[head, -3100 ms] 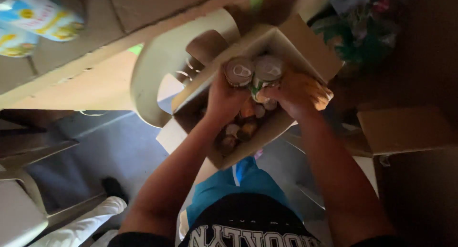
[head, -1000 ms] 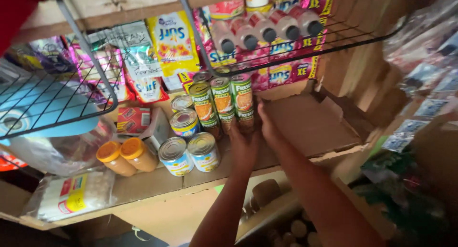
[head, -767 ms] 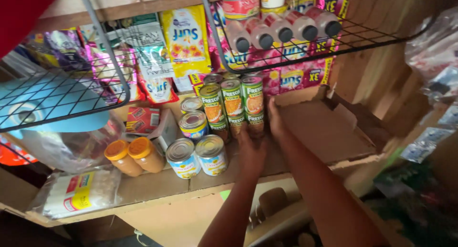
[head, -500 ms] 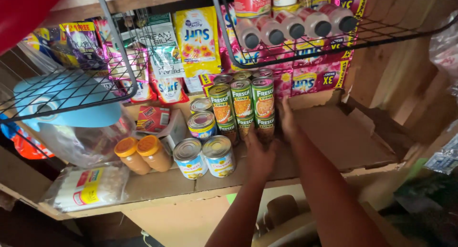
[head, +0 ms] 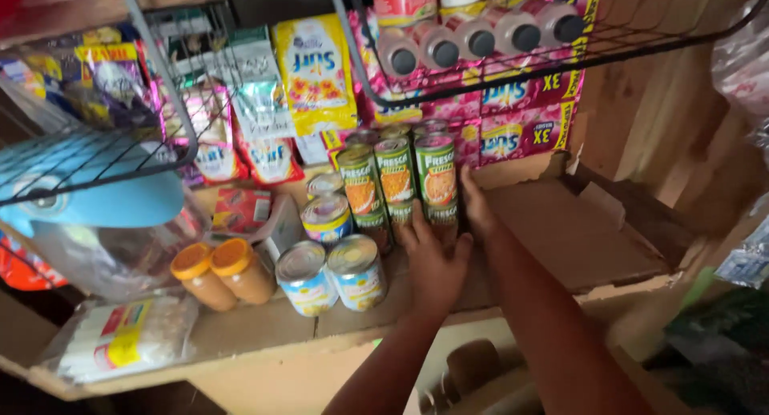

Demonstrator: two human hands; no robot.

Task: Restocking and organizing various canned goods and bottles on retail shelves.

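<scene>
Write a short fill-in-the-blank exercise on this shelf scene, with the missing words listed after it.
1. Both hands, left hand and right hand, touch the stacked ____-labelled cans.
2. The two small jars have ____ lids.
3. The bottles lie in a ____ basket above the shelf.

Missing words: green; orange; wire

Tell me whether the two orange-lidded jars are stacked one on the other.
No, the two orange-lidded jars lie side by side on the wooden shelf, left of the blue-labelled cans.
</scene>
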